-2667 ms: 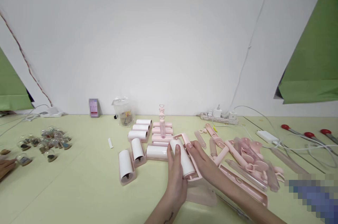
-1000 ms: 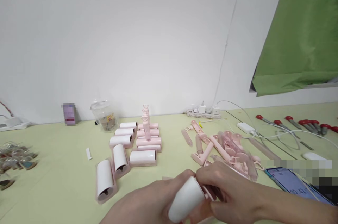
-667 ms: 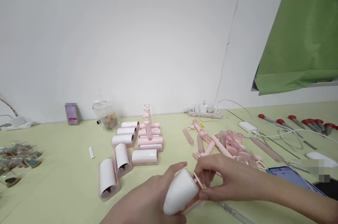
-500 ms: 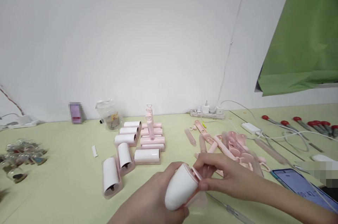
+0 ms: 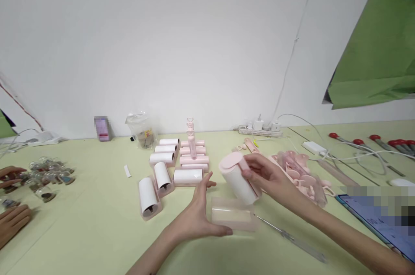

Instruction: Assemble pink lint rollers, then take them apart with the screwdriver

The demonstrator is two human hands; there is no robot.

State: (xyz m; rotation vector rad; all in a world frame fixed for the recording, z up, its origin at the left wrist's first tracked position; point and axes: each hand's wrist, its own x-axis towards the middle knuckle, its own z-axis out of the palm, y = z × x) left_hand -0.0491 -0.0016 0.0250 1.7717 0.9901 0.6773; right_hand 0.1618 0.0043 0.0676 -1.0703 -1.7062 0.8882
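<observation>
The lint roller (image 5: 241, 182) is a plain white roll with a pale pink end cap and frame. The cover (image 5: 232, 215) below it is translucent pale pink, and the counter's colour shows faintly through it. The counter (image 5: 81, 231) is a flat, pale yellow-green with no pattern. The rolls (image 5: 161, 157) further back are white in pink trays. The stacked handles (image 5: 193, 160) and the heap of parts (image 5: 301, 173) are the same soft pink. The tools (image 5: 358, 141) at far right have red ends. The power strip (image 5: 259, 130) and the wall (image 5: 194, 41) are white — the hanging sheet (image 5: 379, 50) is leaf green.
</observation>
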